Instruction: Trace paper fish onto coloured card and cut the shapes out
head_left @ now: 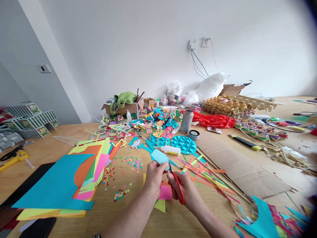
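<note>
Pinched in my left hand (154,175) is a small piece of light blue paper (159,156), raised above the table. My right hand (184,186) grips a pair of red-handled scissors (178,185), their dark blades against the paper's right edge. Under my hands lie a pink paper piece (165,192) and a yellow-green paper piece (160,205), each with drawn lines. Beyond the paper rest a white glue bottle (170,150) and a round blue egg-tray piece (183,144).
Stacked coloured paper sheets (54,181) lie at left, beside scattered confetti (133,163). Paper strips (210,178) and flat cardboard (237,165) spread right. Behind stand a metal bottle (186,122), egg trays (230,105) and a craft box (123,109). A glue gun (15,160) sits far left.
</note>
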### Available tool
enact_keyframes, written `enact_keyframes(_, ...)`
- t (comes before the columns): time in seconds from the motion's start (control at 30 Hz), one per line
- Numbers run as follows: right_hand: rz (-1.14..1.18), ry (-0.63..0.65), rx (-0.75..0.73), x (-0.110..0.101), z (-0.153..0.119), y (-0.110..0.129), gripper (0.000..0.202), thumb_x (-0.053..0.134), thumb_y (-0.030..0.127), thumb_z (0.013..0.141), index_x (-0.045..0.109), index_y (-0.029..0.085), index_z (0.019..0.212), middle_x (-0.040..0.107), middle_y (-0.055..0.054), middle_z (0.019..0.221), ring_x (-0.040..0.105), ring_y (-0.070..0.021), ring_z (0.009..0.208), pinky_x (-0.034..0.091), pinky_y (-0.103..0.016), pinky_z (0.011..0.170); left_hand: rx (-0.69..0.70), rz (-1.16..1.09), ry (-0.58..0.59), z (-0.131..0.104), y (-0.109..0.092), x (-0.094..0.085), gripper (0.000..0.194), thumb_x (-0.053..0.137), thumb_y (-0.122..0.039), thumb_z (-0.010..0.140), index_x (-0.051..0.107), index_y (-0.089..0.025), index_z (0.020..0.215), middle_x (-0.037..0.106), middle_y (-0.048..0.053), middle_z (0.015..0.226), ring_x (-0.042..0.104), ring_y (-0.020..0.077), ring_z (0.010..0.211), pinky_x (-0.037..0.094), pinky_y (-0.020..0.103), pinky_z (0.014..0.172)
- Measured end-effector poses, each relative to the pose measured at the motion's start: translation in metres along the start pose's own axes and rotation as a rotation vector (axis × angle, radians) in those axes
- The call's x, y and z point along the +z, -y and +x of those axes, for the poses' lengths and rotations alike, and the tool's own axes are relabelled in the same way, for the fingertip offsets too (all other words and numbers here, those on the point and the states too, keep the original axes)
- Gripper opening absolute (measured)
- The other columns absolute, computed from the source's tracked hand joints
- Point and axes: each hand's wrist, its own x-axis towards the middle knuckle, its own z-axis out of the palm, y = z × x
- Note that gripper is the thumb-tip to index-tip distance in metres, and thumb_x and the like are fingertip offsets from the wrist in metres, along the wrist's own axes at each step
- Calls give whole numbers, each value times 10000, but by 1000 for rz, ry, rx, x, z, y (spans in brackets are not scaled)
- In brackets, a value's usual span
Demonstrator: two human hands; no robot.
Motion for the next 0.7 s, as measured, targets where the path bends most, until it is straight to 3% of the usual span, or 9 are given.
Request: enact_keyframes(0.7,-25,-6,4,-2,0,1,603,509,808,698,403,222,599,487,33,387,376,-75,345,270,-213,380,-9,-11,9,-1,0,1,189,694,-278,549,561,-150,590,543,-24,549,450,94,533,404,235,562)
